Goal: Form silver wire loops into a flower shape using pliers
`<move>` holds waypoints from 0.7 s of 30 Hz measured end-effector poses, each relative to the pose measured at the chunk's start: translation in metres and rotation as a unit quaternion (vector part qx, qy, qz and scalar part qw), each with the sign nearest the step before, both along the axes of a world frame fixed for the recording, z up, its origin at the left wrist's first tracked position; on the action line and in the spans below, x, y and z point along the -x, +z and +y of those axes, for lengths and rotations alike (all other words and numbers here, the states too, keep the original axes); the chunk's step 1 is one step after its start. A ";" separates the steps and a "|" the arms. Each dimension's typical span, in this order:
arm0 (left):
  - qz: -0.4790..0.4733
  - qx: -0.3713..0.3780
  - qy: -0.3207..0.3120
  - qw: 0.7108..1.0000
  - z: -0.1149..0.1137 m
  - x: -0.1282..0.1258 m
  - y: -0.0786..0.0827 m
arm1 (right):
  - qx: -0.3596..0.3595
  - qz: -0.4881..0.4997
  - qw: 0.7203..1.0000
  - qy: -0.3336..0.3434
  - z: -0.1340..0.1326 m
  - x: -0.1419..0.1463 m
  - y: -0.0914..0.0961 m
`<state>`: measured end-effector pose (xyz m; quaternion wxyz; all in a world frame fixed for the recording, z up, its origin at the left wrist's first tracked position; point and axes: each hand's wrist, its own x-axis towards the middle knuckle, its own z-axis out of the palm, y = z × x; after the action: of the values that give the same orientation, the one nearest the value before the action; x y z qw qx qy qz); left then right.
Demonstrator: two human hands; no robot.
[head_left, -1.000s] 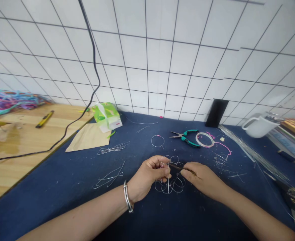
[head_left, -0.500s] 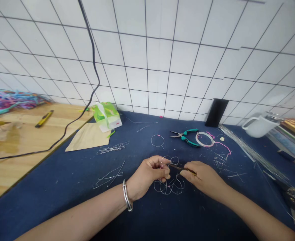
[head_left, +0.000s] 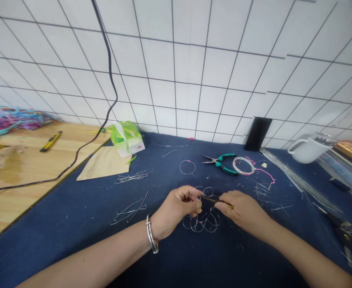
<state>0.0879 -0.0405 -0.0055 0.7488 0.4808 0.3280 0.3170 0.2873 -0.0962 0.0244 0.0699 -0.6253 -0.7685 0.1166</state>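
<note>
A flower shape of thin silver wire loops (head_left: pixel 205 219) lies on the dark blue cloth (head_left: pixel 82 224) in front of me. My left hand (head_left: pixel 176 210), with a metal bangle on the wrist, pinches the wire flower at its middle. My right hand (head_left: pixel 244 212) grips a thin dark tool (head_left: pixel 211 199) whose tip points left into the flower's centre, close to my left fingers. Both hands hover just above the cloth.
Teal-handled pliers (head_left: pixel 222 162), a single wire ring (head_left: pixel 187 167), a pink-and-clear coil (head_left: pixel 244 165) and loose wire pieces (head_left: pixel 130 209) lie on the cloth. A green tissue pack (head_left: pixel 126 137), brown paper (head_left: pixel 105 167), a white mug (head_left: pixel 306 149) and a yellow cutter (head_left: pixel 50 141) stand farther off.
Barely anything differs: both hands keep the same hold on the wire flower and the tool, and the view has shifted slightly.
</note>
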 end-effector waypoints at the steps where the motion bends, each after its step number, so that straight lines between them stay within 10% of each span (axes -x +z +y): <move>1: 0.004 0.001 0.003 1.000 0.000 0.000 0.001 | -0.013 -0.011 1.000 0.001 -0.001 0.000 -0.001; 21: 0.035 -0.009 0.015 0.999 -0.002 -0.001 0.003 | -0.074 -0.064 0.995 0.002 -0.006 0.001 -0.002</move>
<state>0.0888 -0.0425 -0.0022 0.7275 0.4939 0.3583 0.3138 0.2863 -0.1020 0.0220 0.0666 -0.6234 -0.7788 0.0196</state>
